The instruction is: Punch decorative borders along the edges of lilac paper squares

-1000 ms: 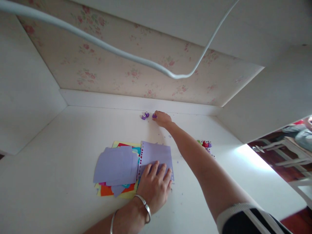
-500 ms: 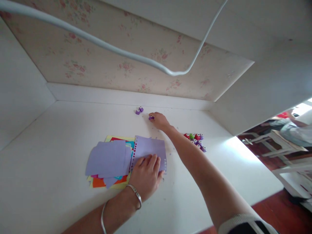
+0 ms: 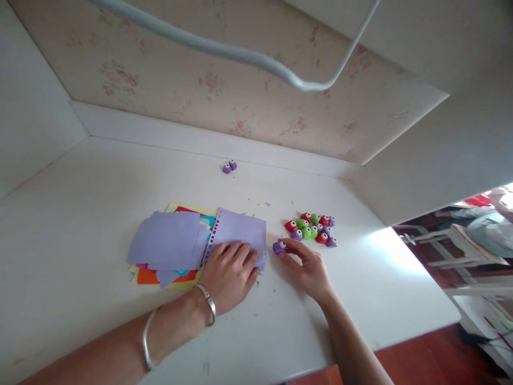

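the paper stack (image 3: 168,240) lies on the desktop (image 3: 80,214), left of the loose sheet (image 3: 240,227). item cluster (image 3: 306,231): right. item pair (image 3: 230,167): behind.

right hand (image 3: 313,271) brought purple piece (image 3: 279,248) nearer

**Right hand (image 3: 313,271) pinches small purple googly-eyed piece (image 3: 278,248)**

The left hand (image 3: 229,275), fingers together, rests on a rectangular lavender paper sheet (image 3: 243,227) with punched edges. Overlapping multicoloured papers (image 3: 168,240) lie to its left. Red, green and purple eyed pieces (image 3: 306,232) cluster to its right on the white tabletop (image 3: 80,289).
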Demonstrator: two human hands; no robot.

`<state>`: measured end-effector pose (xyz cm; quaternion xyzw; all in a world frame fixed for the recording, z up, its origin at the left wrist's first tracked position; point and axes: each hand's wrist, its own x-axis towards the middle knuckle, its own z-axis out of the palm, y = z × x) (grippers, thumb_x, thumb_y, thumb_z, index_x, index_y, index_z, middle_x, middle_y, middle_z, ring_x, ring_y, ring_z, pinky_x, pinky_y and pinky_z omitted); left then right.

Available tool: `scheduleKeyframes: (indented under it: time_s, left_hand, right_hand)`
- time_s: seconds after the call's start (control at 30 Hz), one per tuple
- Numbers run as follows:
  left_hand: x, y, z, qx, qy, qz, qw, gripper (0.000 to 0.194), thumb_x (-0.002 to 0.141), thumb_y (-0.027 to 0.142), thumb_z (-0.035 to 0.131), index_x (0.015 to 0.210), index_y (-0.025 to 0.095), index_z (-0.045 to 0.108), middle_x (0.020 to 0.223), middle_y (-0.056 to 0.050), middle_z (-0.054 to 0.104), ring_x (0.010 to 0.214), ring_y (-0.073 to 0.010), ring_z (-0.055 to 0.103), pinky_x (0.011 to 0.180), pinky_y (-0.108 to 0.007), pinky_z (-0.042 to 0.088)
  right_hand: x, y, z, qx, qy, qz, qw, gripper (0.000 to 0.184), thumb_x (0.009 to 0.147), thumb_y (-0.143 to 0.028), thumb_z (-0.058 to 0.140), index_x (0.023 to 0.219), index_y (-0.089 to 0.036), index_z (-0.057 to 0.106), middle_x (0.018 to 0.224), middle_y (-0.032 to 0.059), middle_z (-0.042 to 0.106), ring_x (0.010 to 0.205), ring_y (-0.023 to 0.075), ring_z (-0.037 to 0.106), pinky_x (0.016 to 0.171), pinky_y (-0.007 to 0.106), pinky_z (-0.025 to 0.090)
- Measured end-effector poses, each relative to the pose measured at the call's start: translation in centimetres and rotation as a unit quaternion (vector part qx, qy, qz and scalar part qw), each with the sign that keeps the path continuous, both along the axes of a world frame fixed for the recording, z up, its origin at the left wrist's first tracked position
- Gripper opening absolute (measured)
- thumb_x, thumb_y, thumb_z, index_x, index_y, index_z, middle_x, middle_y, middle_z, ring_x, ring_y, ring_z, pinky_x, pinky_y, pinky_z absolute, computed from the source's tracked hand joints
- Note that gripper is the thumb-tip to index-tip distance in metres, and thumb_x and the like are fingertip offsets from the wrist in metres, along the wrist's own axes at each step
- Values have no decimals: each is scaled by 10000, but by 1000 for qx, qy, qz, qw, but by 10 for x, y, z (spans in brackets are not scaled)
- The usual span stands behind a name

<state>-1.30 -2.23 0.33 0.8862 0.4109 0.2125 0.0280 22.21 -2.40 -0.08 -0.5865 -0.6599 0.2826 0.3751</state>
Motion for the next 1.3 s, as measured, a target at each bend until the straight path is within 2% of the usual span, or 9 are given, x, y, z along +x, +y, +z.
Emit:
scheduleKeyframes:
  time_s: [0.13, 0.5, 1.13, 1.3]
  left_hand:
    - [0, 0, -1, 2, -15, 0, 1000, 288, 972, 323, 488, 1176, 178, 631, 1139, -103, 656, 1139, -271, 566, 937, -455, 420]
    - [0, 0, 0, -17, -5, -7, 1000, 297, 994, 335, 438, 1194, 193, 605, 1164, -86, 653, 1167, -282, 545, 934, -476, 401]
    - [0, 1, -3, -3, -7, -13, 1000, 294, 978, 336, 480, 1195, 179, 601, 1171, -91, 645, 1147, -293, 549, 916, -478, 402]
    - [-1, 1, -3, 0, -11, -16, 1000, 291, 972, 334, 494, 1195, 184, 605, 1158, -90, 647, 1136, -290, 555, 910, -475, 406]
  right_hand:
    - [-3, 0, -3, 4, -43, 22, 999, 272, 863, -344, 652, 1120, -264, 699, 1023, 59, 745, 867, 219, 716, 833, 392, 606]
    - [-11, 1, -7, -8, -26, 21, 999, 268, 874, -343, 656, 1133, -284, 692, 1113, 57, 719, 914, 208, 713, 820, 348, 620]
    - [-14, 3, -4, 35, -67, 21, 997, 261, 880, -322, 656, 1131, -262, 691, 1076, 51, 732, 884, 200, 708, 818, 331, 592]
    - [-15, 4, -3, 51, -56, 36, 996, 242, 889, -284, 649, 1126, -267, 696, 1128, 47, 718, 957, 200, 700, 866, 326, 586]
